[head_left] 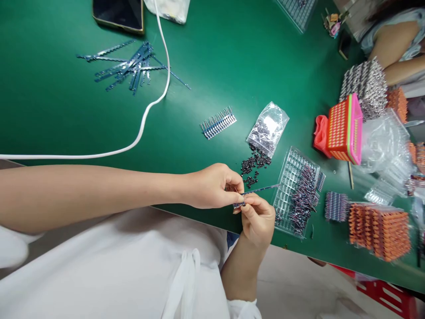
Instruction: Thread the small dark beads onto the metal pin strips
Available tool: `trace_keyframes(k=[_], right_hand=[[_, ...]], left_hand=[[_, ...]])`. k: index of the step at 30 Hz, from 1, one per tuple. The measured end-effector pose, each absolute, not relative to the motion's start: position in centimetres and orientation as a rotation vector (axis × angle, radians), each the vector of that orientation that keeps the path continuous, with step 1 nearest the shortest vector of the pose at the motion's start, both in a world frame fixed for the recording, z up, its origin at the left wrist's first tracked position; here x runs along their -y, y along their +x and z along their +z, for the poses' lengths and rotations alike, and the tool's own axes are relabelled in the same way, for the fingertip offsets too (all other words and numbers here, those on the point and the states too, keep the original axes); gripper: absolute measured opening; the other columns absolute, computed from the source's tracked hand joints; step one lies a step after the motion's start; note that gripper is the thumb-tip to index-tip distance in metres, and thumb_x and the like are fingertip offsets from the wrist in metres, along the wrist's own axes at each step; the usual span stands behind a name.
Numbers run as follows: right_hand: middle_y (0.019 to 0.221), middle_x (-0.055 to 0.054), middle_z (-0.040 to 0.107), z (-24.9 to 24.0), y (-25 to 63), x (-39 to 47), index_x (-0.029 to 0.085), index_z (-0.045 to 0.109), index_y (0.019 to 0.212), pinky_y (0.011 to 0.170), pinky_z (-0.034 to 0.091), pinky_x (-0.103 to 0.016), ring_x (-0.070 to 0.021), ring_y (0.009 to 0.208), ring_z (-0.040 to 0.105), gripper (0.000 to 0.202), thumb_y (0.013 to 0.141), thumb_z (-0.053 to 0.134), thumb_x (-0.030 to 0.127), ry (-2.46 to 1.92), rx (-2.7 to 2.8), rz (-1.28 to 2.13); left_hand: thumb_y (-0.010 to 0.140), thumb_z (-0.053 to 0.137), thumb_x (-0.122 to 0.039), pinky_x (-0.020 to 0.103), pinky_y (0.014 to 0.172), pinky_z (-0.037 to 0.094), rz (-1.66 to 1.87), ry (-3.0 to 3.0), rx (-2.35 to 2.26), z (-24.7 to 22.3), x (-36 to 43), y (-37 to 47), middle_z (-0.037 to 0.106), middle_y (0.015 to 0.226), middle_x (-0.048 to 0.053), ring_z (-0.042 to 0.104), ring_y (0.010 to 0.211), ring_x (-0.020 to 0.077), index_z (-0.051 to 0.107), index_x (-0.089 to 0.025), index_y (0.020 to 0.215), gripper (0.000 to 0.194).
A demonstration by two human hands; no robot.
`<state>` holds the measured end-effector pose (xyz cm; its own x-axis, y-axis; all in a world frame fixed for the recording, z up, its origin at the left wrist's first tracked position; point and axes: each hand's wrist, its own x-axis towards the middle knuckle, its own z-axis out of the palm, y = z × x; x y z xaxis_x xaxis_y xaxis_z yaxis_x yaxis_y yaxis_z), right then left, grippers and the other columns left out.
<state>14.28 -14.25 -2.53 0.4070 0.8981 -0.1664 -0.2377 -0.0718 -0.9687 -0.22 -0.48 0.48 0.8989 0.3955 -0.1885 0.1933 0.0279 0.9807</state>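
Note:
My left hand (215, 186) is closed, thumb and fingers pinching the near end of a thin blue metal strip (260, 189). Right beside it, my right hand (260, 217) pinches the same piece from below. Between the fingertips a short row of small dark parts (238, 205) shows; the fingers hide most of it. The strip's free end points right, toward a clear plastic tray (282, 199) with a heap of thin-leaded small parts (303, 195). Just beyond my hands lie loose small black pieces (254, 166), spilling beside a clear plastic bag (268, 128).
A filled strip with thin pins (218, 123) lies further up the green table (206, 57). A blue strip pile (133, 66), a white cable (142, 128) and a phone (117, 15) are left. Baskets (341, 128), orange stacks (380, 230) and another person's arm (396, 42) are right.

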Motion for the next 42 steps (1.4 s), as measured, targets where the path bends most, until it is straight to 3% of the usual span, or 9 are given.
trace_keyframes(k=[21,33,42], right_hand=[[0.076,0.001,0.068,-3.1,14.3,14.3,0.019,0.074,0.079,0.053,0.056,-0.026,-0.0107,0.056,0.064,0.013,0.074,0.081,0.029,-1.388,0.63,1.072],[0.078,0.001,0.059,-3.1,13.4,14.1,0.017,0.068,0.085,0.056,0.044,-0.022,-0.0087,0.063,0.054,0.015,0.082,0.071,0.031,-1.573,0.703,0.707],[0.079,0.001,0.059,-3.2,13.5,14.1,0.02,0.07,0.087,0.058,0.043,-0.023,-0.0085,0.063,0.054,0.01,0.083,0.071,0.028,-1.459,0.657,0.818]], left_hand=[[0.084,0.06,-0.028,0.021,0.06,0.038,0.142,1.685,-0.498,0.5,0.1,-0.2,0.069,0.072,0.001,0.058,0.067,0.0126,0.07,-0.014,0.077,0.019],[0.083,0.066,-0.029,0.024,0.074,0.05,0.235,1.593,-0.555,0.3,0.2,0.0,0.078,0.089,0.003,0.071,0.084,0.0168,0.071,-0.016,0.094,0.018],[0.088,0.06,-0.032,0.023,0.071,0.046,0.262,1.638,-0.551,0.1,0.2,0.0,0.074,0.082,0.003,0.064,0.076,0.0146,0.071,-0.015,0.088,0.02]])
